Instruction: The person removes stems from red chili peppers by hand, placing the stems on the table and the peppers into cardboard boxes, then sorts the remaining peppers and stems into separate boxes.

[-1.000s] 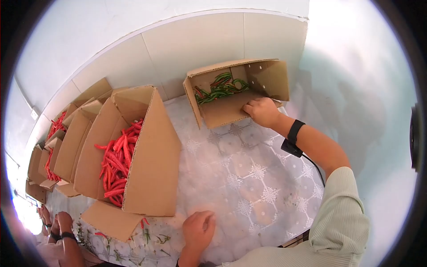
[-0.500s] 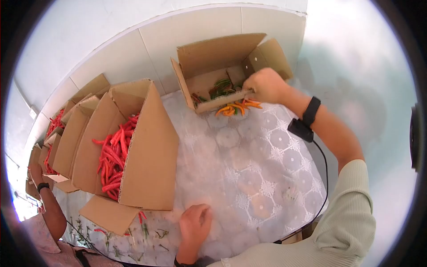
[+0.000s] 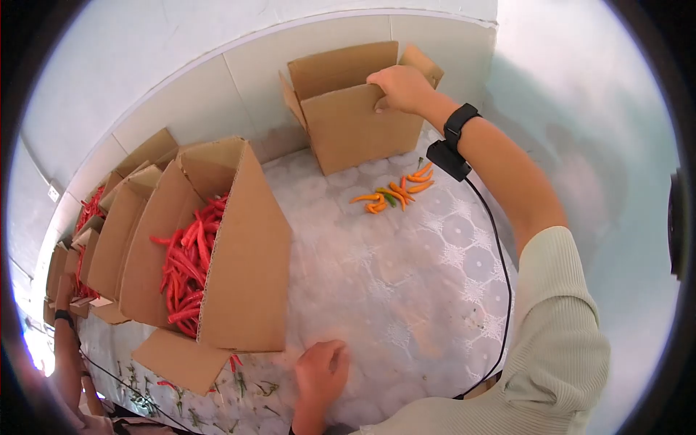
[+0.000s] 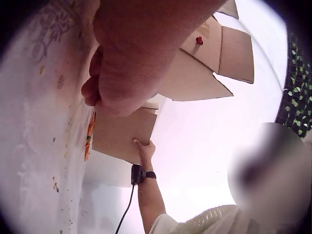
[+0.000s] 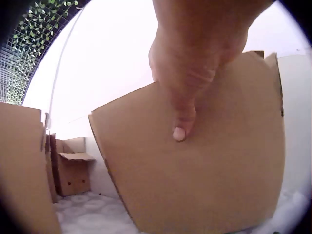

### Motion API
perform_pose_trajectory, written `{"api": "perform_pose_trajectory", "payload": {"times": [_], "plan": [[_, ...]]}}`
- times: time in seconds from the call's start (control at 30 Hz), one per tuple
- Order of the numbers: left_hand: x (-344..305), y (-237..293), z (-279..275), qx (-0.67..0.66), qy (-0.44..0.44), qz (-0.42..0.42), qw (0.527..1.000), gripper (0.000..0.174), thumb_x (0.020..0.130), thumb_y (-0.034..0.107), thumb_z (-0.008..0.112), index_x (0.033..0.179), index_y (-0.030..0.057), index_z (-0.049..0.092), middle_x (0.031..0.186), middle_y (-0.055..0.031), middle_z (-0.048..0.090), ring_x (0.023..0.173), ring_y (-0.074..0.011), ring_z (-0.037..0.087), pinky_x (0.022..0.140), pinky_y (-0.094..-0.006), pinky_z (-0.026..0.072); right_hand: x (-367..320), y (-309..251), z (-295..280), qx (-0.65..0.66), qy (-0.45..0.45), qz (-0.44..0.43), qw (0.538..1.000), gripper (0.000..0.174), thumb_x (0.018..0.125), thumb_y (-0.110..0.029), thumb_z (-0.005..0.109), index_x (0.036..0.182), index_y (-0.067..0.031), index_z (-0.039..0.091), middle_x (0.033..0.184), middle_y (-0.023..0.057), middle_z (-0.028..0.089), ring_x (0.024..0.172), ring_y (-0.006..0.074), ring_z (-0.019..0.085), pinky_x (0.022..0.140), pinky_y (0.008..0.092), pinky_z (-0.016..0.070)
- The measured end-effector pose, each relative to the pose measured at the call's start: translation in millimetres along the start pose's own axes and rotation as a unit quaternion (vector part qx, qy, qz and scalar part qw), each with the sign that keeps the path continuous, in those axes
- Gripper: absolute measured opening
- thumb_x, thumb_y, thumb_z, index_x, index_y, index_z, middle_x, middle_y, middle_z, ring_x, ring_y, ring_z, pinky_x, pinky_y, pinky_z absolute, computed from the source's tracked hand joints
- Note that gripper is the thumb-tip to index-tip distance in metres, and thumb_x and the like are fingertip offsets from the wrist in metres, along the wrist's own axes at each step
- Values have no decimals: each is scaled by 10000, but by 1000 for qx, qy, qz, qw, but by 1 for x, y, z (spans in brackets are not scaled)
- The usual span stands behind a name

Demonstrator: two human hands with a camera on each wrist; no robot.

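Note:
My right hand (image 3: 404,88) grips the top edge of a cardboard box (image 3: 355,130) standing upright by the back wall. In the right wrist view the thumb (image 5: 179,134) lies against the outer face of that box's near wall, while the fingers are hidden behind it. The box's contents are out of sight. In front of it, several orange chili peppers (image 3: 420,187) and a green one (image 3: 390,199) lie on the tablecloth. My left hand (image 3: 321,373) rests on the table near the front edge, fingers loosely curled and holding nothing.
A large cardboard box (image 3: 250,275) of red chili peppers (image 3: 190,257) stands left, its flap (image 3: 181,359) folded outward. More boxes line up behind it. Stems and bits of pepper (image 3: 267,388) lie near the front edge. Another person's arm (image 3: 67,355) reaches in at far left.
My right hand has raised the box's near wall, and the box now stands upright. The green peppers inside have gone from sight, and the orange ones have come into view. The left hand has stayed put.

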State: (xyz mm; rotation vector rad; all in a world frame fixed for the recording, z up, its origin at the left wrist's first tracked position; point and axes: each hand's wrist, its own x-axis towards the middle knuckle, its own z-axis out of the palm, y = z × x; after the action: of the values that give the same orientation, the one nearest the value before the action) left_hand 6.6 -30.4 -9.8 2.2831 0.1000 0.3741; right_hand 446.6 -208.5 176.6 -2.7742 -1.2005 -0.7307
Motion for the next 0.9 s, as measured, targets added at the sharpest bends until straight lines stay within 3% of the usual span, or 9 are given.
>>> {"api": "perform_pose_trajectory", "payload": {"times": [0.1, 0.2, 0.3, 0.43, 0.53, 0.63, 0.73, 0.83, 0.9], "plan": [[1, -1, 0, -8, 3, -6, 1000, 106, 796, 97, 675, 893, 54, 675, 792, -119, 664, 697, -307, 635, 652, -385, 509, -6, 14, 21, -38, 173, -8, 984, 598, 635, -263, 846, 1159, -118, 596, 1092, 106, 640, 1099, 329, 562, 868, 440, 470], [2, -2, -1, 8, 14, 15, 1000, 99, 790, 89, 672, 882, 53, 671, 780, -120, 656, 694, -316, 628, 653, -389, 508, -22, 6, 38, -81, 357, 29, 930, 598, 708, -253, 811, 1227, -110, 553, 1111, 144, 603, 1120, 352, 525, 899, 442, 448], [4, -1, -1, 11, 9, 23, 1000, 108, 785, 87, 672, 888, 56, 670, 781, -121, 654, 699, -323, 626, 651, -395, 505, -62, 1, 73, 68, 364, 140, 918, 445, 800, -248, 746, 1183, -87, 586, 1119, 198, 585, 1083, 363, 541, 912, 437, 448], [6, 2, -1, 3, -11, 25, 1000, 109, 790, 86, 672, 894, 56, 665, 781, -121, 651, 699, -325, 626, 643, -397, 501, -132, 9, 153, 125, 89, 336, 929, 357, 896, -343, 638, 1084, -41, 666, 1134, 220, 587, 965, 365, 600, 870, 434, 480], [6, 4, 1, 6, -17, 27, 999, 102, 798, 85, 670, 894, 55, 662, 774, -119, 645, 695, -324, 624, 638, -395, 498, -151, -6, 177, 252, 68, 327, 908, 405, 905, -377, 619, 1113, -35, 674, 1081, 203, 613, 902, 321, 621, 802, 409, 502], [8, 3, 1, 8, -14, 21, 1000, 91, 803, 85, 671, 888, 53, 660, 763, -119, 640, 688, -323, 621, 633, -393, 496, -145, -31, 167, 294, 25, 254, 921, 384, 869, -347, 659, 1086, -32, 688, 995, 191, 641, 953, 325, 610, 821, 420, 492], [8, 1, 0, 5, -13, 7, 1000, 90, 803, 83, 673, 886, 52, 661, 758, -121, 638, 678, -324, 617, 625, -391, 494, -138, -39, 169, 320, -85, 166, 929, 330, 854, -283, 682, 1088, -50, 688, 1037, 183, 633, 962, 316, 607, 837, 408, 487], [9, -1, -1, 6, -9, 20, 1000, 88, 801, 80, 674, 884, 51, 660, 753, -121, 636, 667, -324, 611, 617, -393, 490, -145, -57, 163, 408, -59, 138, 900, 274, 818, -198, 708, 1061, -71, 697, 1040, 162, 622, 971, 323, 595, 843, 411, 483], [10, 1, 0, -4, -11, 23, 1000, 90, 800, 78, 673, 885, 51, 659, 749, -122, 632, 663, -324, 609, 615, -396, 488, -147, -71, 156, 311, 127, 112, 935, 226, 792, -158, 715, 1001, -74, 712, 1003, 144, 627, 972, 323, 589, 842, 416, 484]]}}
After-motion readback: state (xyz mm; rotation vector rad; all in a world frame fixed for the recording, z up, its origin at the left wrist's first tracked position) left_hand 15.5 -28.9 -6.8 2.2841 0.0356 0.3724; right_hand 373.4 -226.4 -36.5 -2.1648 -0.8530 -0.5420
